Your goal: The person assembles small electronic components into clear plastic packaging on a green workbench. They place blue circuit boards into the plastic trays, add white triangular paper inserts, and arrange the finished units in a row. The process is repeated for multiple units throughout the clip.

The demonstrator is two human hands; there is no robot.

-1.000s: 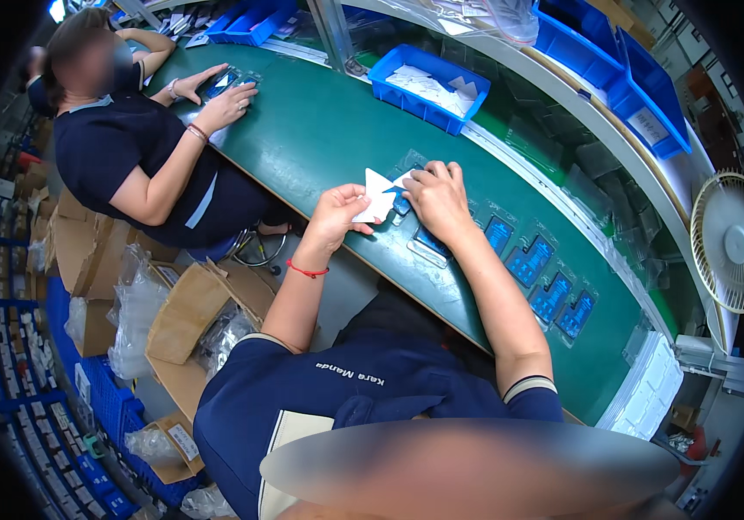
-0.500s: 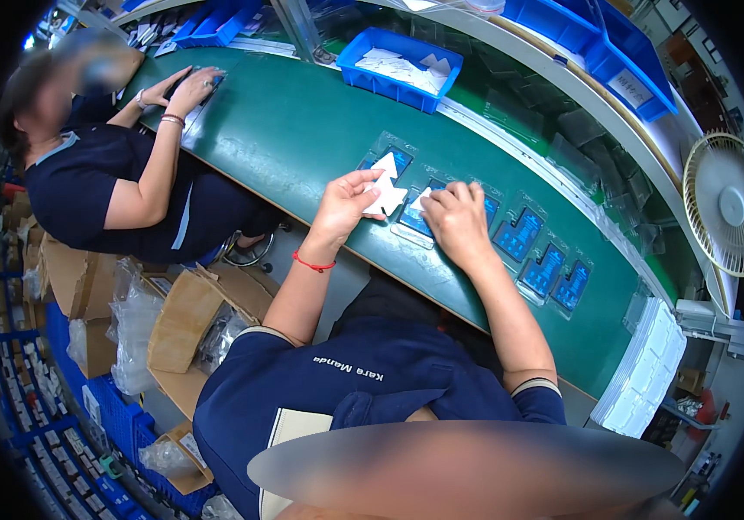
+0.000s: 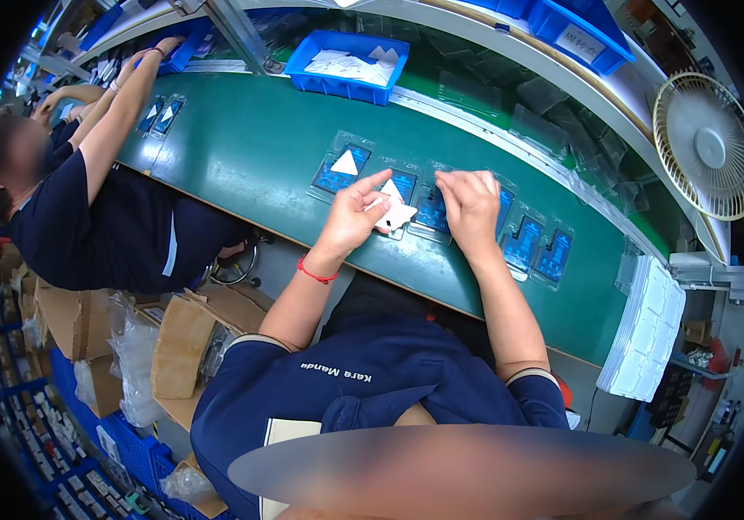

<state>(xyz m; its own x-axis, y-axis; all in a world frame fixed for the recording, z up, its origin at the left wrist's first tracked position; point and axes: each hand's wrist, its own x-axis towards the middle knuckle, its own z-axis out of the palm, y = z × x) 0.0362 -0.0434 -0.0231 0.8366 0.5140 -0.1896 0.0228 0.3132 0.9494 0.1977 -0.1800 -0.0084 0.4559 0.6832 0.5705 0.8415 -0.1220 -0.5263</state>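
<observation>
A bunch of white triangular cards (image 3: pixel 400 217) is pinched in my left hand (image 3: pixel 353 218), low over the green table. My right hand (image 3: pixel 473 208) is closed, fingertips together, above a blue card in a clear plastic shell (image 3: pixel 429 213); anything between those fingertips is hidden. Similar shells run in a row to the right, among them one blue piece (image 3: pixel 523 243) and another at the end (image 3: pixel 555 256). On the leftmost blue piece (image 3: pixel 330 179) lies a single white triangle (image 3: pixel 345 163). The shell beside it is partly covered by my left hand's cards.
A blue bin of white cards (image 3: pixel 346 80) stands at the table's far edge. White trays (image 3: pixel 645 329) are stacked at the right end, near a fan (image 3: pixel 708 143). A co-worker (image 3: pixel 86 191) reaches toward a blue bin at left. Cardboard boxes (image 3: pixel 183 351) stand behind the bench.
A white triangle now shows on the leftmost blue piece. My left hand's cards sit over the neighbouring shell. The co-worker's arms have moved up to the far bin. The view has shifted.
</observation>
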